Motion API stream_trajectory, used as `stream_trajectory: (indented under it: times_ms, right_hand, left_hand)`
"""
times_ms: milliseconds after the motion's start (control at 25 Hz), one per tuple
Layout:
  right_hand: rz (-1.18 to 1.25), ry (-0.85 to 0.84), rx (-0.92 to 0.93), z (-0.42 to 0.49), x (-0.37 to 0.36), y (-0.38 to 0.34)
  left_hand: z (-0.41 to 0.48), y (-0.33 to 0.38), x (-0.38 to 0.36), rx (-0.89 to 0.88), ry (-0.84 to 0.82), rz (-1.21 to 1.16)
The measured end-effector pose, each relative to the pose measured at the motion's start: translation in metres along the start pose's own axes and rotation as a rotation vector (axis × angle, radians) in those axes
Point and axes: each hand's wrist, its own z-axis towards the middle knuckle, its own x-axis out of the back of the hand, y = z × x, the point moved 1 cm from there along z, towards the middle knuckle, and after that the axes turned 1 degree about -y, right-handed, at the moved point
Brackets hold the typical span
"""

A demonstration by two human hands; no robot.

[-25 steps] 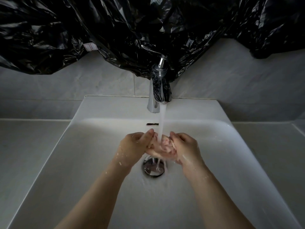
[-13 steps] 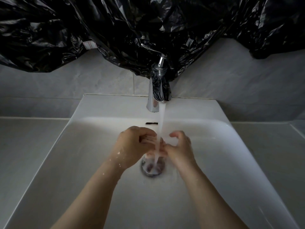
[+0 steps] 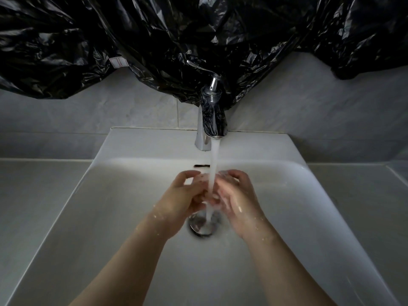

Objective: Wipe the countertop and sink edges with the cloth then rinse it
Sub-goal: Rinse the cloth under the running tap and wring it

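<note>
My left hand point(image 3: 183, 195) and my right hand point(image 3: 238, 202) meet under the running water stream point(image 3: 213, 160) in the middle of the white sink point(image 3: 154, 142). Their fingers are loosely curled and touch each other where the water hits, just above the chrome drain point(image 3: 203, 227). The right hand is motion-blurred. No cloth shows in or between the hands, or anywhere else in view. Both wrists are wet with droplets. The chrome faucet point(image 3: 209, 122) stands at the back of the sink with its lever raised.
Grey countertop lies to the left point(image 3: 33, 195) and to the right point(image 3: 364, 206) of the sink. Crumpled black plastic sheeting point(image 3: 154, 40) hangs over the tiled wall, down to the faucet top. An overflow slot point(image 3: 201, 166) sits in the back wall of the basin.
The hands went from a cupped pose under the stream to sliding over each other; the fingers have spread and shifted, and the right hand now blurs with motion. The water keeps running.
</note>
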Motion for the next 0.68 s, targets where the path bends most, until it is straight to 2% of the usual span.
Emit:
stream_trajectory:
  times_ms: [120,160,320,440,480,560,680]
  right_hand:
    - [-0.492,-0.025,0.271,-0.004,-0.013,0.007]
    - [-0.557,-0.001,0.29,-0.004,-0.015,0.009]
    - [-0.566,0.039,0.18,-0.004,-0.016,0.006]
    - [-0.318,0.105,0.018,-0.004,-0.01,-0.004]
    - [-0.305,0.097,-0.015,-0.004,-0.007,-0.007]
    - [-0.399,0.064,0.003,-0.007,-0.004,-0.007]
    - [-0.507,0.032,0.143,-0.009,-0.004,-0.001]
  left_hand:
    - [-0.004,-0.003,-0.008,-0.015,-0.057,0.091]
    - [-0.005,-0.002,-0.01,-0.055,-0.058,0.156]
    - [-0.003,-0.005,-0.012,-0.118,0.021,0.35]
    - [-0.004,-0.001,-0.011,-0.159,-0.035,0.439]
    - [-0.005,0.003,-0.007,-0.195,-0.042,0.503]
    - [-0.002,0.007,0.004,-0.228,0.029,0.508]
    - [0.004,0.003,0.02,-0.213,0.232,0.475]
